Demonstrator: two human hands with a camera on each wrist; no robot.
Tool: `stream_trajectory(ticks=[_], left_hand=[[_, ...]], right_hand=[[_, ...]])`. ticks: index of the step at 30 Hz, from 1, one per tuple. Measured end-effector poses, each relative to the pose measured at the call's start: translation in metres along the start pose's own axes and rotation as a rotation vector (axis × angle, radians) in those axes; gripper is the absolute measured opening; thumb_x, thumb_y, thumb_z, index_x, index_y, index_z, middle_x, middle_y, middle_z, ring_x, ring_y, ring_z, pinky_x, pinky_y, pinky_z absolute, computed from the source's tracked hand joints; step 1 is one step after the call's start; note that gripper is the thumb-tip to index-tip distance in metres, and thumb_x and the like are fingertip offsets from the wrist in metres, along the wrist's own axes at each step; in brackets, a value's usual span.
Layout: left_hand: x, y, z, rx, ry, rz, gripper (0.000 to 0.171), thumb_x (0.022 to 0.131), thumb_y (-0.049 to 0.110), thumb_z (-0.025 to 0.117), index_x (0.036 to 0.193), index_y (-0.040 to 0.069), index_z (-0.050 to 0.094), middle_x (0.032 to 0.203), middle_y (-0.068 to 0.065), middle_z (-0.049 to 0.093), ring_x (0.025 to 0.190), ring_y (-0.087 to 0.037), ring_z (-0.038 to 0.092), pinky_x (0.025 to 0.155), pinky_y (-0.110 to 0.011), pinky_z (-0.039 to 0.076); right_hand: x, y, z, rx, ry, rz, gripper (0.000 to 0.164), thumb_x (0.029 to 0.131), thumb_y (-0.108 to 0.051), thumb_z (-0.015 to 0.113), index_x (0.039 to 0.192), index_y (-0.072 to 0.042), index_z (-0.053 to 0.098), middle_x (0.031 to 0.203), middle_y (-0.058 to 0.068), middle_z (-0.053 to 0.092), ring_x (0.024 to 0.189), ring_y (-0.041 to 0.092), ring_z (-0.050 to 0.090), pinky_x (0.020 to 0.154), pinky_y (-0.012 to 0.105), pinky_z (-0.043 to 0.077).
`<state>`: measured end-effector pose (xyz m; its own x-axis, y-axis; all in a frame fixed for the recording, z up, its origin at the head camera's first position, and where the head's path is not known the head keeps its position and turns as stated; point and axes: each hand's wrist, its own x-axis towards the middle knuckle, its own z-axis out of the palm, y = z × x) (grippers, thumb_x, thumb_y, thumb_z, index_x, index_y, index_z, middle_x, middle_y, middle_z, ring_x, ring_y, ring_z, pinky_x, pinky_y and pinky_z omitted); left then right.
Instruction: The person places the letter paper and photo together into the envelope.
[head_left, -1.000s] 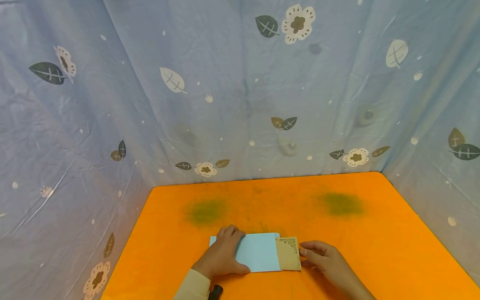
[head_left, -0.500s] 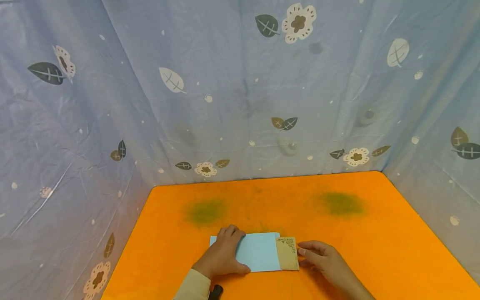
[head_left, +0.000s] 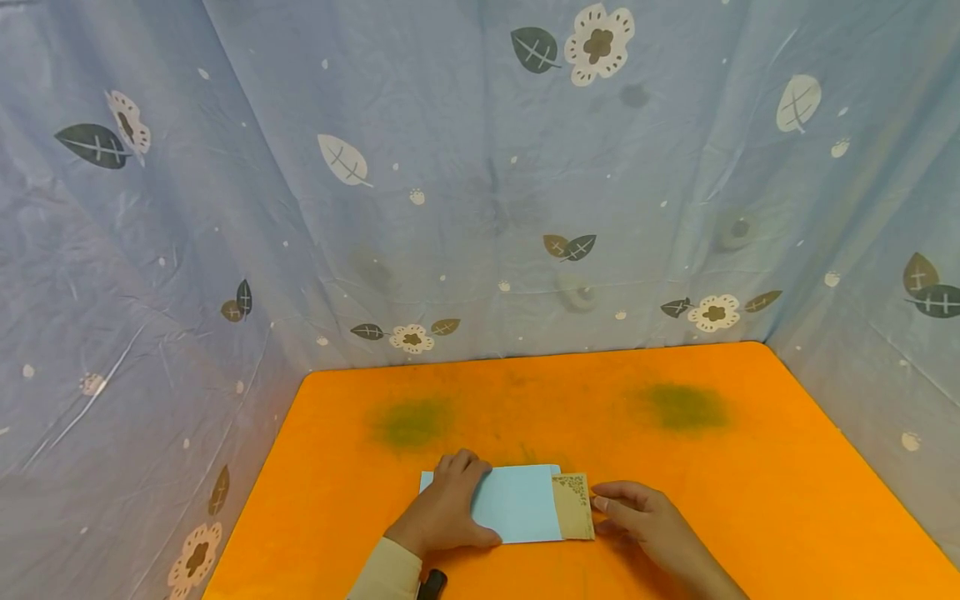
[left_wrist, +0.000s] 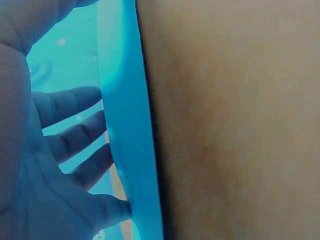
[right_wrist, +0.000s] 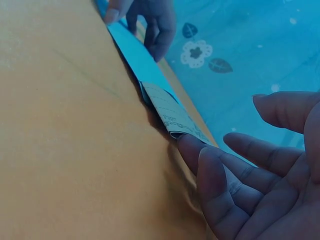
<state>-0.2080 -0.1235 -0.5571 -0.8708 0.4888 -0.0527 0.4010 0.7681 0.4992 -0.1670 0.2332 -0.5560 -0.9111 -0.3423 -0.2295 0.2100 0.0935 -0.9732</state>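
A light blue envelope (head_left: 521,505) lies on the orange table, its mouth to the right. From that mouth sticks out a tan kraft card (head_left: 573,507) with a dark floral corner; its inner part is hidden. My left hand (head_left: 447,504) spans the envelope's left part, thumb at the near edge and fingers at the far edge. At the card's outer end, my right hand (head_left: 641,521) touches it with its fingertips. Printed lines and layered paper at the end show on the card (right_wrist: 167,107) in the right wrist view, where the thumb stands apart.
The orange table (head_left: 547,400) carries two greenish smudges towards the back. Blue curtains (head_left: 450,208) with leaf and flower prints enclose it at the back and both sides. A small black object (head_left: 431,585) shows beside the left sleeve at the front.
The card has slid a little left, deeper into the envelope, and my right hand has moved left with it. My left hand and the envelope have stayed put.
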Motion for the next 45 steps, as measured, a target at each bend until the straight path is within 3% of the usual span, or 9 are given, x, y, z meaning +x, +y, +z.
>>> stream_trajectory(ticks=[20, 32, 45], left_hand=[[0.000, -0.001, 0.000, -0.007, -0.001, -0.001, 0.094, 0.078, 0.059, 0.094, 0.151, 0.012, 0.057, 0.140, -0.001, 0.049, 0.124, -0.026, 0.041, 0.095, -0.040, 0.052], [0.000, 0.000, -0.001, -0.014, -0.003, -0.002, 0.095, 0.078, 0.059, 0.094, 0.151, 0.012, 0.057, 0.140, -0.001, 0.049, 0.125, -0.027, 0.041, 0.095, -0.041, 0.053], [0.000, 0.000, 0.000, -0.001, 0.006, -0.001, 0.092, 0.078, 0.057, 0.094, 0.150, 0.012, 0.058, 0.139, -0.001, 0.049, 0.125, -0.027, 0.041, 0.094, -0.040, 0.053]], right_hand=[[0.003, -0.005, 0.007, -0.037, -0.014, 0.000, 0.053, 0.113, -0.031, 0.063, 0.146, 0.010, 0.060, 0.136, 0.020, 0.069, 0.115, 0.037, 0.071, 0.086, 0.042, 0.060], [0.006, -0.006, 0.010, 0.022, -0.042, 0.006, 0.055, 0.113, -0.030, 0.063, 0.147, 0.013, 0.057, 0.137, 0.023, 0.068, 0.116, 0.038, 0.072, 0.086, 0.046, 0.062], [0.009, -0.007, 0.013, 0.016, -0.087, -0.009, 0.051, 0.113, -0.029, 0.062, 0.146, 0.011, 0.060, 0.135, 0.021, 0.070, 0.116, 0.038, 0.072, 0.090, 0.046, 0.060]])
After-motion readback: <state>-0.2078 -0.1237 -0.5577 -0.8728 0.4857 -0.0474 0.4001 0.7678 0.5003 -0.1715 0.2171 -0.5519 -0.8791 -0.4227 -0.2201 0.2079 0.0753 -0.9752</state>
